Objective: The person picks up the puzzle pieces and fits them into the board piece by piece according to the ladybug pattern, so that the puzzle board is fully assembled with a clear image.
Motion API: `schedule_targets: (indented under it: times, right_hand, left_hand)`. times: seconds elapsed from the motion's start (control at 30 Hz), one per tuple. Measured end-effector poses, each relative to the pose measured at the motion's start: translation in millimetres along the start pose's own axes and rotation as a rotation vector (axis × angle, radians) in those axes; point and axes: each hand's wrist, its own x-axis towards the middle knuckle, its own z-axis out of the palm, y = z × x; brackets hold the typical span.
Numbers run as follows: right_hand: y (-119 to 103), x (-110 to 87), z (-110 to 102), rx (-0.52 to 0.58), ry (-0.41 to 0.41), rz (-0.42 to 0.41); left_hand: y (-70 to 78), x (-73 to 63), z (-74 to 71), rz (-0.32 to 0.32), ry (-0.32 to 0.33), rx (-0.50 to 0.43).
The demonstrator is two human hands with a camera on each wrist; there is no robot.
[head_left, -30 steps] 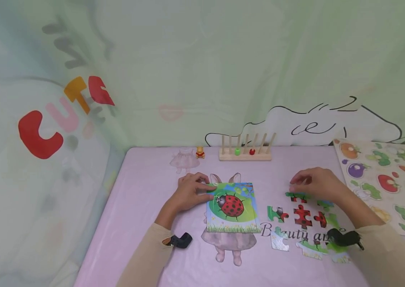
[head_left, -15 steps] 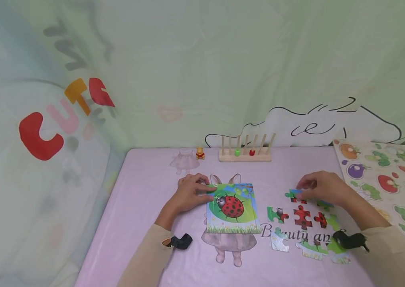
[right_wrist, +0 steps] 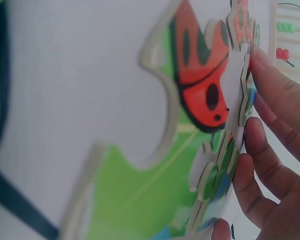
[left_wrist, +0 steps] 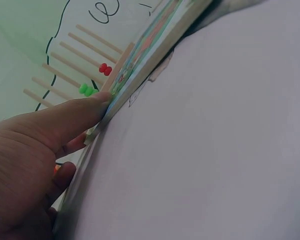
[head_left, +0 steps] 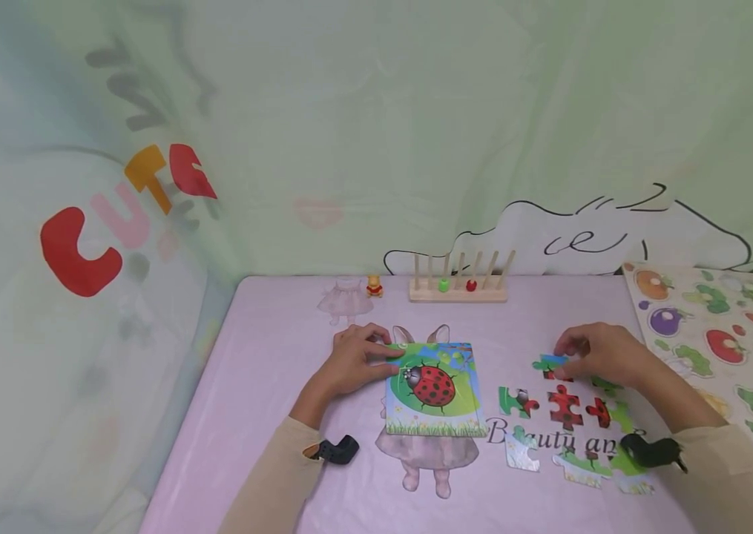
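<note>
My left hand (head_left: 352, 360) holds the left edge of a square ladybug picture board (head_left: 435, 408), thumb on its upper face. In the left wrist view the thumb (left_wrist: 85, 112) lies at the board's corner, and the other fingers are partly hidden behind the edge. To the right, my right hand (head_left: 606, 357) pinches a blue, green and red jigsaw piece (head_left: 553, 362) lying at table level. Several loose jigsaw pieces lie below it, among them a red one in the middle (head_left: 564, 408) and a green and red one (head_left: 516, 401). Some pieces are partly hidden by the right wrist.
A wooden peg rack (head_left: 458, 291) with green and red beads stands at the back. Beside it is a small bear figure (head_left: 374, 287). A vegetable puzzle board (head_left: 717, 334) lies at the right. Curtains hang behind the pink-covered table (head_left: 269, 326).
My right hand has come down slightly and to the right, uncovering more of the upper jigsaw piece, with its fingers now around that piece. The left hand stays on the board.
</note>
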Motion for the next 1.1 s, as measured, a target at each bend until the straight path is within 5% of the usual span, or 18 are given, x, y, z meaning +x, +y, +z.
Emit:
schedule_targets:
  times: [1.1]
  right_hand:
    - [-10, 6.3, -2, 0.045, 0.02, -0.068]
  left_hand:
    - [0.5, -0.4, 0.1, -0.005, 0.0, -0.008]
